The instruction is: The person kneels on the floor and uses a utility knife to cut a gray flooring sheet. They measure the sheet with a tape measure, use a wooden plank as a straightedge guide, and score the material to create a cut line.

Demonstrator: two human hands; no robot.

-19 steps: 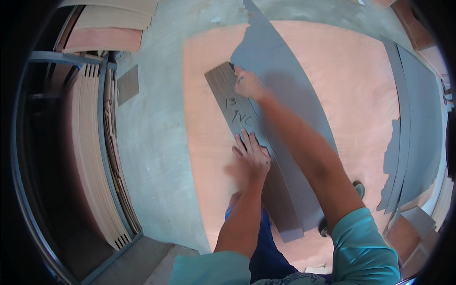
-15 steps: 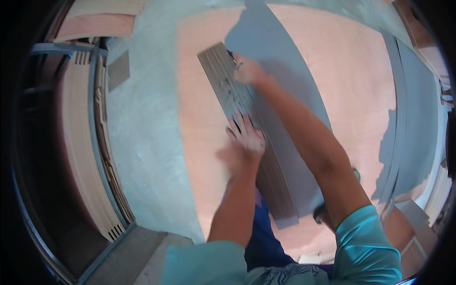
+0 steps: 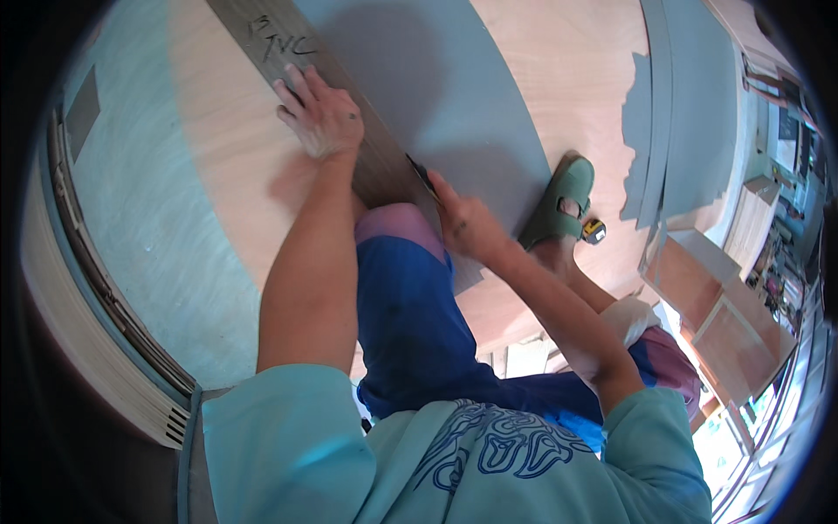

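A long, narrow wood-grain plank (image 3: 340, 83) with dark handwriting lies across a grey sheet (image 3: 463, 79). My left hand (image 3: 325, 118) presses down on the plank, fingers spread and gripping nothing. In my right hand (image 3: 464, 223) is a utility knife (image 3: 424, 177), its dark tip against the plank's right edge, where plank and sheet meet. My bent knee (image 3: 401, 227) rests by the plank's near end, between the two forearms. Under the sheet is a pale pinkish plywood board (image 3: 559, 44).
Right of my green shoe (image 3: 563, 196) sits a yellow and black tape measure (image 3: 594, 231). Grey sheet offcuts (image 3: 698, 113) with jagged edges lie farther right, near brown panels (image 3: 698, 271). On the left, stacked boards (image 3: 96, 358) stand beyond the bluish floor (image 3: 201, 236).
My right hand has drawn the knife from the plank's far end back toward my body along its edge. The view has shifted down, bringing my knee, shoe and the tape measure into sight.
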